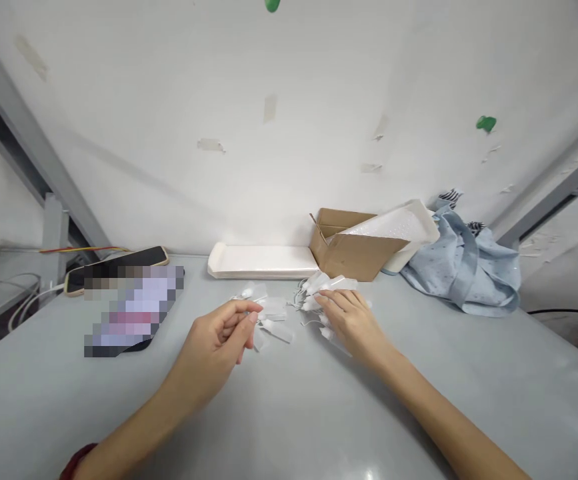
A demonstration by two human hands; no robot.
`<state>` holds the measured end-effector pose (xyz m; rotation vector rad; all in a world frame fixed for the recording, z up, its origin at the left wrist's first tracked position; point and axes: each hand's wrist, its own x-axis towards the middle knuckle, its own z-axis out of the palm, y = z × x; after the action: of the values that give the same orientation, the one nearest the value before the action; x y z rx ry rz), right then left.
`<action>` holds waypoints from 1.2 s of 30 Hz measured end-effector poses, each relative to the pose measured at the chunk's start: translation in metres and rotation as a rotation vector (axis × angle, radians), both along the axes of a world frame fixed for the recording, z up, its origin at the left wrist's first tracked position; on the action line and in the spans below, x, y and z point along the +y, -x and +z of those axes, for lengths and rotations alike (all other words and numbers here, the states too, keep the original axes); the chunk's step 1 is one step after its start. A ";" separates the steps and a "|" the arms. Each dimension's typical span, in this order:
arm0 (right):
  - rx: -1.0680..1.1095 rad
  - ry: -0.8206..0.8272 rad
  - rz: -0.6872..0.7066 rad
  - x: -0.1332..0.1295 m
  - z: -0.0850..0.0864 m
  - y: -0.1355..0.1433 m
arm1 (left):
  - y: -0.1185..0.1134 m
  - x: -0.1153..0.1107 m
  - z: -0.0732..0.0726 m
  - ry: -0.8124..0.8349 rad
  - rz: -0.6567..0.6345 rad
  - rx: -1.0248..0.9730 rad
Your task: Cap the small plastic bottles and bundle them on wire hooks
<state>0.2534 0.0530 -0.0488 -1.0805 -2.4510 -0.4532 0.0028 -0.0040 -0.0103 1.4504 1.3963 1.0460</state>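
Observation:
Small clear plastic pieces with white ends and thin white strings lie in two loose groups on the grey table. My left hand [223, 340] is beside the left group of clear pieces [277, 330], its thumb and index finger pinched together. What sits between those fingertips, if anything, is hidden. My right hand [351, 320] lies over the right pile of clear pieces [313, 285], fingers stretched forward and fingertips touching the pieces. The right thumb is hidden under the hand.
Behind the hands, a stack of long white trays [263, 260] lies against the wall, with an open cardboard box [363, 257] holding a tilted white tray [393, 223]. A light blue bag [469, 267] sits right. Two phones, one black-screened [153, 256] and one lit [139, 313], lie left.

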 end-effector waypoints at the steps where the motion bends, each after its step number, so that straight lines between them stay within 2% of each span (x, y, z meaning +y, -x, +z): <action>1: 0.014 -0.003 -0.002 0.001 -0.002 0.000 | 0.000 -0.001 0.000 0.002 -0.001 0.006; 7: 0.046 0.066 -0.076 -0.004 -0.005 0.003 | -0.003 -0.001 -0.001 0.003 -0.008 0.041; 14: 0.003 0.130 -0.035 -0.002 -0.007 0.003 | -0.003 0.001 -0.005 0.006 -0.025 0.074; 20: 0.074 0.057 -0.048 0.000 -0.011 0.002 | -0.003 0.004 -0.010 0.017 -0.036 0.072; 23: 0.214 0.026 -0.019 -0.004 -0.007 0.005 | -0.004 0.004 -0.011 0.015 -0.050 0.085; 27: 0.428 0.063 0.071 -0.017 0.005 0.013 | -0.006 0.004 -0.010 0.035 -0.088 0.085; 31: 0.416 0.014 0.160 -0.030 0.013 0.020 | -0.005 0.005 -0.009 0.025 -0.124 0.039; 36: 0.361 -0.024 0.200 -0.036 0.010 0.022 | -0.001 0.007 -0.012 0.078 -0.238 -0.007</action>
<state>0.2318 0.0169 -0.0386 -0.8138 -2.1956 -0.2025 0.0037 0.0033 -0.0219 1.5116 1.2109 0.8361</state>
